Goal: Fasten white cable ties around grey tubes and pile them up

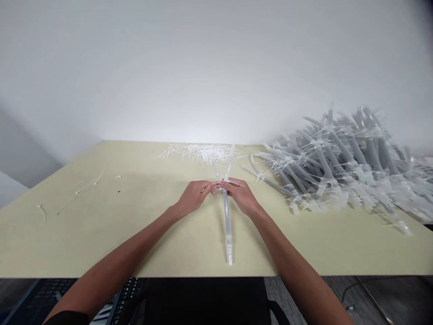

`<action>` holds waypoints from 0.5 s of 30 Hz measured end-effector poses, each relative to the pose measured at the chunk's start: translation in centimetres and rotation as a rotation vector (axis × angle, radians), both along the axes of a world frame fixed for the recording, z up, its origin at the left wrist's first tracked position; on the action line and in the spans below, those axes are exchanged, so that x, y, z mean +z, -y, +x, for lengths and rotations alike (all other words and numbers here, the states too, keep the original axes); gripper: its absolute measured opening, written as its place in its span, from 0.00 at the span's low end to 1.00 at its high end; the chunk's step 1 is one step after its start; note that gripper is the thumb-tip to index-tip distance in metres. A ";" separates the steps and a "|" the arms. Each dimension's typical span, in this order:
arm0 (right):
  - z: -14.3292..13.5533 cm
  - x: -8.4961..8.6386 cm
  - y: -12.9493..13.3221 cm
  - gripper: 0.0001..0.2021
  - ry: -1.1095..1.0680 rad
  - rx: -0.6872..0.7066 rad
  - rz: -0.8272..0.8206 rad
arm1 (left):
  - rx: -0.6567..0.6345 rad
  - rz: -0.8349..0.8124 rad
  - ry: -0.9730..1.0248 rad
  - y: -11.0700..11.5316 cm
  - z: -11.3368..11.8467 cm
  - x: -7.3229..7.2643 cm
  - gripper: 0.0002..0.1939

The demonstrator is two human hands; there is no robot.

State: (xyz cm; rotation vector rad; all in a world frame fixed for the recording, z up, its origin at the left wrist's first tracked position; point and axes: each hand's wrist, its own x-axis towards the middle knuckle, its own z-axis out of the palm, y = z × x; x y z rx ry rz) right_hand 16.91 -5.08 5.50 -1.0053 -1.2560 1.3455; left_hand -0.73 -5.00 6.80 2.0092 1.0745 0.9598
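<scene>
A clear plastic tube (227, 216) lies upright in the view over the middle of the table. Its far end splits into two thinner branches, and its near end carries a wider clear sleeve. Around the fork sits a white cable tie (233, 182), with a tail sticking out to the right. My left hand (192, 197) is closed, its fingertips pinching the cable tie at the fork's left side. On the other side my right hand (241, 195) grips the tube at the fork with thumb and fingers. The fingertips partly hide the joint.
Behind my hands is a heap of loose white cable ties (209, 153). A large pile of tied tube assemblies (338, 158) covers the table's right side. Several stray ties, one a long cable tie (89, 185), lie on the left. A blue crate (43, 298) stands below the table (152, 257).
</scene>
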 end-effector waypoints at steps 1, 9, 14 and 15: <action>0.0 0.0 0.0 0.14 0.006 -0.007 0.006 | 0.003 0.001 0.007 0.1 0.1 0.0 0.21; 0.2 0.9 0.4 0.15 -0.122 0.021 -0.043 | -0.061 -0.271 0.206 -2.1 -0.4 -1.0 0.26; 1.2 1.6 0.2 0.18 -0.231 0.056 -0.106 | 0.160 -0.105 -0.107 -8.9 -1.8 -3.2 0.21; 1.3 1.7 0.1 0.18 -0.235 0.062 -0.101 | 0.210 -0.059 -0.245 -10.4 -1.8 -3.6 0.19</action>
